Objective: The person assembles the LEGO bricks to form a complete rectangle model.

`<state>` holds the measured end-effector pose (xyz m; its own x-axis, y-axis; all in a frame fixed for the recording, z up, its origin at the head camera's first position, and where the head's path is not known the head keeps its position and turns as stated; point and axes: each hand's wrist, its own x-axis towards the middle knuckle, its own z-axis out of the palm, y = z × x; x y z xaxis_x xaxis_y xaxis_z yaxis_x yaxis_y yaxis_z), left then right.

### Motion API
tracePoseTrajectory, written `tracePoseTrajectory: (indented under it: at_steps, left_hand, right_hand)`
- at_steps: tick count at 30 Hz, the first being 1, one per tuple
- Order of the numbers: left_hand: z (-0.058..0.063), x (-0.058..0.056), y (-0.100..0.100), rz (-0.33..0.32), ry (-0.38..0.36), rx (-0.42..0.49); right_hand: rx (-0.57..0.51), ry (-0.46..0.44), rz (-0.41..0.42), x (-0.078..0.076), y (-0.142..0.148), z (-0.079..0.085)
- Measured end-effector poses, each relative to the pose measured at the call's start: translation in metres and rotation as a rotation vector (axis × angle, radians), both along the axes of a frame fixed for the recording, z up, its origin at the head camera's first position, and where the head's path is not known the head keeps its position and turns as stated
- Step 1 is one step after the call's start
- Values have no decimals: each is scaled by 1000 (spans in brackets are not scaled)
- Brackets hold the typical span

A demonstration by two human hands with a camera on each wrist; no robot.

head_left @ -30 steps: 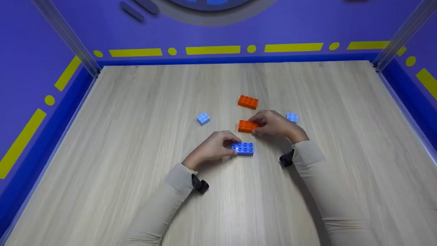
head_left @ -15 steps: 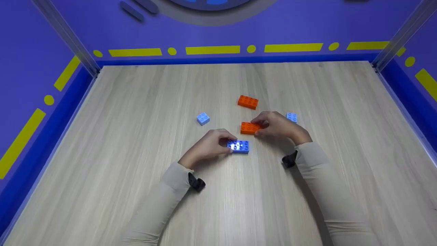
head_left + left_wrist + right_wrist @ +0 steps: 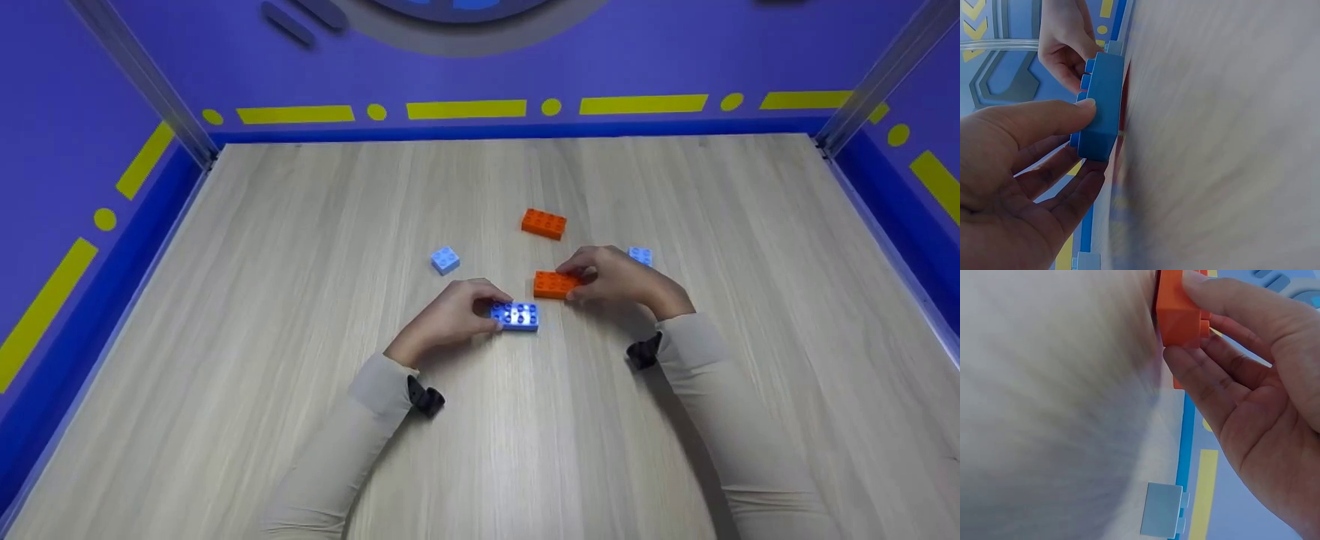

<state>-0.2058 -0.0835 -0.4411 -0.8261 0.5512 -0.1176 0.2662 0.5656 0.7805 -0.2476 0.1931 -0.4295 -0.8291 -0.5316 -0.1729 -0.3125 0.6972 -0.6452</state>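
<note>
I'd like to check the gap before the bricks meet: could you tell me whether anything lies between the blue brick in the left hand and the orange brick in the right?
Nothing visible does. The blue brick and the orange brick sit close together with only bare table between them.

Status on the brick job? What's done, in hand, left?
Done: nothing joined; all five bricks sit apart on the table.
In hand: left hand grips the blue brick; right hand grips an orange brick, close but not touching.
Left: second orange brick and two small blue bricks lie untouched.
</note>
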Motion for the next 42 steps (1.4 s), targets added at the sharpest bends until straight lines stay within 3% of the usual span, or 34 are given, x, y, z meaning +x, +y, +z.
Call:
tracePoseTrajectory:
  at_steps: [19,27,42]
  left_hand:
    - [1,-6,-2,34,-4,-8]
    - [0,-9,-2,27,9,-7]
    - [1,-11,1,30,31,-2]
  right_hand:
    - [15,17,35,8,4,3]
    - [35,-22,25,11,6,3]
    - [26,-4,65,14,10,3]
